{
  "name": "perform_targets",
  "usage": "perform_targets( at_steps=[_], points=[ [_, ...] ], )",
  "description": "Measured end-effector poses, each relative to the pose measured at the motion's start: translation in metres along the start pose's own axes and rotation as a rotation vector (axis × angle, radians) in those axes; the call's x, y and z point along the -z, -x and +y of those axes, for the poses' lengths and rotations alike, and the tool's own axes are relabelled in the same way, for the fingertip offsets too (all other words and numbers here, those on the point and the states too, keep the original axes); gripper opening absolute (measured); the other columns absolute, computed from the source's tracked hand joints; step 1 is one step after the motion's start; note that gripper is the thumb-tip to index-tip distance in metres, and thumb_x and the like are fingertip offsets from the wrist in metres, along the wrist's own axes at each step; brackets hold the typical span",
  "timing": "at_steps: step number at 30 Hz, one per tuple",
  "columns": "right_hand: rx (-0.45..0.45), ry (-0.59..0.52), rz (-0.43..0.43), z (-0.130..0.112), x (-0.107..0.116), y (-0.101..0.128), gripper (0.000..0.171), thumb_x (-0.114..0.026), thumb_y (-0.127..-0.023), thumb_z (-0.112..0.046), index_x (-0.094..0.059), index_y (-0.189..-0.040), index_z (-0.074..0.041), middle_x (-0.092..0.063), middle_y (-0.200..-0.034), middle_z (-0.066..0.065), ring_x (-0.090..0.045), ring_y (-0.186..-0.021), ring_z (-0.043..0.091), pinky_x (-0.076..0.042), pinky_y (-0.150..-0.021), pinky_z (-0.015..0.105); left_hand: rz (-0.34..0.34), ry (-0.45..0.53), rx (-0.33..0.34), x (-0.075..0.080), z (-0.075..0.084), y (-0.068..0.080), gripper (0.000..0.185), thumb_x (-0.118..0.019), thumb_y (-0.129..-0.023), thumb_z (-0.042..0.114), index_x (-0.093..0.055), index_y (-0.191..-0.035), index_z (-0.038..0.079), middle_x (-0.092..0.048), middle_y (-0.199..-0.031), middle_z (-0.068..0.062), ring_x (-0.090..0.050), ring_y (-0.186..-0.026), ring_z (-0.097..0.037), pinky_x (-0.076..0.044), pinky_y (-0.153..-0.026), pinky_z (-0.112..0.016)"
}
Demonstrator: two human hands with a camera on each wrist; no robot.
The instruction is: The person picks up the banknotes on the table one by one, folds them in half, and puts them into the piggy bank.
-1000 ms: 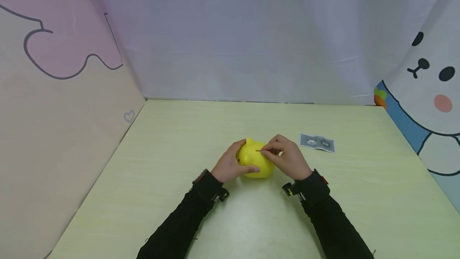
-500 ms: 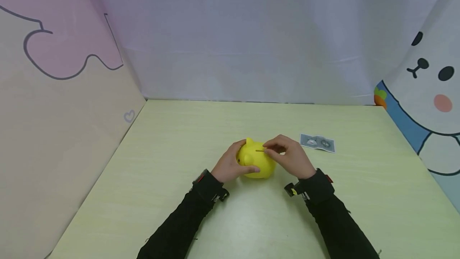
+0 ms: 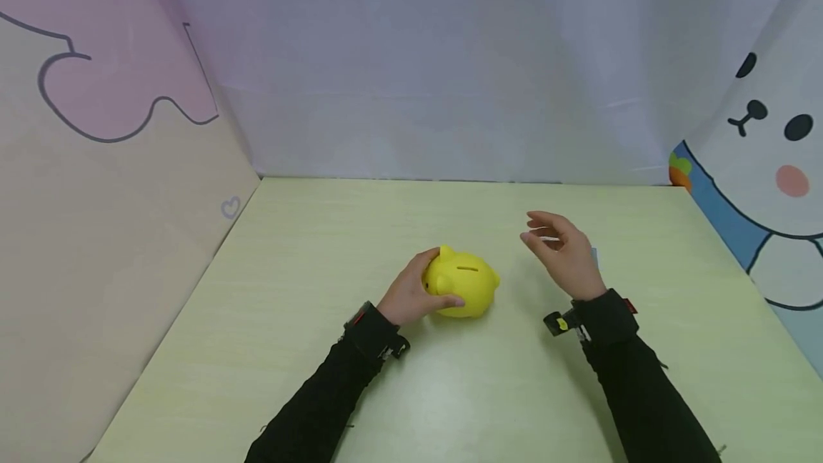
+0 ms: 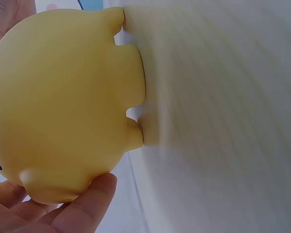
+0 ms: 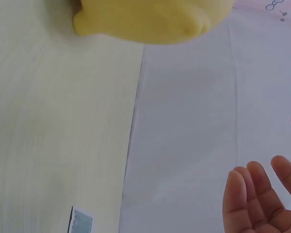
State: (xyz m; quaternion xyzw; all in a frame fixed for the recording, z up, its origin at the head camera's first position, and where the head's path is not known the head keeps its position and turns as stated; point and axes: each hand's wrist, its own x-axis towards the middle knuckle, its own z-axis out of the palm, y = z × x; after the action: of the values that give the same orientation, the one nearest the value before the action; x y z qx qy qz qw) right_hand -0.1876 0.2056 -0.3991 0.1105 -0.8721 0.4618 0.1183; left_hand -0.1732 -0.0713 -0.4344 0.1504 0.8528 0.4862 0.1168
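A yellow piggy bank (image 3: pixel 474 290) stands on its short feet at the middle of the table, its dark coin slot (image 3: pixel 467 269) facing up. My left hand (image 3: pixel 411 297) grips its head end, thumb on the near side and fingers round the far side. In the left wrist view the bank's feet (image 4: pixel 133 75) meet the tabletop. Off to the right, my right hand (image 3: pixel 569 259) hovers with loosely bent fingers and nothing between them. Behind that hand lies a small grey printed play banknote (image 3: pixel 594 257), mostly hidden in the head view; its edge (image 5: pixel 80 222) shows in the right wrist view.
The pale wooden table (image 3: pixel 334 234) ends at a white cloth backdrop (image 3: pixel 411 77). A pink cartoon panel (image 3: pixel 128 70) stands on the left, and a panel with a white cartoon animal (image 3: pixel 771 163) on the right.
My right hand has left the slot on top of the bank and moved right and away, fingers spreading, so that it now covers most of the banknote. The left hand keeps its grip.
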Motion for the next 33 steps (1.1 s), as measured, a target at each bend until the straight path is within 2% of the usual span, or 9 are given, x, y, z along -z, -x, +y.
perform_targets(
  at_steps=[1, 4, 8, 11, 14, 17, 24, 33],
  points=[
    [-0.006, 0.006, 0.015, 0.003, 0.003, -0.001, 0.048, -0.060, -0.099, -0.025, -0.050, -0.141, -0.005, -0.057, -0.131, 0.020, -0.057, -0.112, 0.031, -0.040, -0.083, 0.003, 0.002, 0.002, 0.000, 0.000, 0.000, 0.000, 0.099, -0.084, -0.077, 0.037, -0.027, -0.154, 0.010, -0.035, -0.155, -0.010, -0.042, -0.135, -0.028, -0.038, -0.112, -0.045],
    [-0.043, 0.025, 0.054, 0.014, 0.013, -0.005, 0.049, -0.060, -0.099, -0.027, -0.049, -0.141, -0.004, -0.057, -0.132, 0.021, -0.057, -0.110, 0.021, -0.040, -0.084, 0.005, 0.002, 0.012, 0.000, 0.001, -0.001, 0.000, 0.099, -0.084, -0.077, 0.036, -0.027, -0.154, 0.009, -0.035, -0.155, -0.010, -0.042, -0.135, -0.028, -0.038, -0.112, -0.045],
    [-0.149, 0.035, 0.090, 0.026, 0.028, -0.006, 0.052, -0.057, -0.099, -0.032, -0.048, -0.142, -0.003, -0.056, -0.132, 0.023, -0.054, -0.113, 0.022, -0.041, -0.087, 0.014, 0.004, 0.017, -0.004, 0.002, -0.002, -0.001, 0.099, -0.084, -0.077, 0.036, -0.027, -0.154, 0.009, -0.036, -0.155, -0.011, -0.043, -0.134, -0.028, -0.038, -0.111, -0.046],
    [-0.247, 0.047, 0.105, 0.037, 0.036, -0.007, 0.056, -0.054, -0.100, -0.036, -0.046, -0.144, -0.002, -0.054, -0.135, 0.025, -0.051, -0.120, 0.038, -0.044, -0.092, 0.030, 0.005, 0.015, -0.002, 0.002, -0.003, -0.001, 0.099, -0.084, -0.077, 0.037, -0.027, -0.154, 0.009, -0.036, -0.155, -0.011, -0.043, -0.134, -0.028, -0.038, -0.111, -0.046],
    [-0.327, 0.055, 0.108, 0.049, 0.041, -0.007, 0.059, -0.052, -0.101, -0.038, -0.044, -0.145, -0.001, -0.052, -0.136, 0.027, -0.048, -0.124, 0.043, -0.044, -0.095, 0.047, 0.006, 0.013, 0.000, 0.001, -0.004, -0.001, 0.100, -0.084, -0.077, 0.038, -0.027, -0.154, 0.010, -0.036, -0.155, -0.010, -0.043, -0.134, -0.028, -0.039, -0.111, -0.045],
    [-0.381, 0.065, 0.088, 0.059, 0.045, -0.006, 0.061, -0.050, -0.101, -0.039, -0.042, -0.146, 0.001, -0.049, -0.137, 0.030, -0.046, -0.125, 0.046, -0.043, -0.096, 0.053, 0.004, 0.013, 0.006, 0.001, -0.004, -0.001, 0.100, -0.084, -0.077, 0.038, -0.027, -0.154, 0.010, -0.035, -0.155, -0.010, -0.043, -0.134, -0.028, -0.039, -0.111, -0.045],
    [-0.441, 0.172, -0.011, 0.077, 0.054, -0.008, 0.063, -0.047, -0.102, -0.036, -0.039, -0.143, 0.010, -0.045, -0.137, 0.038, -0.044, -0.124, 0.052, -0.042, -0.097, 0.060, 0.003, 0.018, 0.014, 0.001, -0.002, -0.001, 0.100, -0.084, -0.077, 0.037, -0.026, -0.155, 0.012, -0.035, -0.156, -0.008, -0.042, -0.135, -0.027, -0.038, -0.112, -0.045],
    [-0.593, 0.249, -0.105, 0.094, 0.059, -0.013, 0.064, -0.048, -0.099, -0.034, -0.039, -0.141, 0.014, -0.043, -0.138, 0.040, -0.045, -0.121, 0.052, -0.044, -0.098, 0.058, -0.002, 0.016, 0.016, 0.001, -0.001, 0.000, 0.100, -0.084, -0.077, 0.038, -0.026, -0.155, 0.011, -0.035, -0.155, -0.009, -0.042, -0.135, -0.027, -0.038, -0.112, -0.045]
  ],
)
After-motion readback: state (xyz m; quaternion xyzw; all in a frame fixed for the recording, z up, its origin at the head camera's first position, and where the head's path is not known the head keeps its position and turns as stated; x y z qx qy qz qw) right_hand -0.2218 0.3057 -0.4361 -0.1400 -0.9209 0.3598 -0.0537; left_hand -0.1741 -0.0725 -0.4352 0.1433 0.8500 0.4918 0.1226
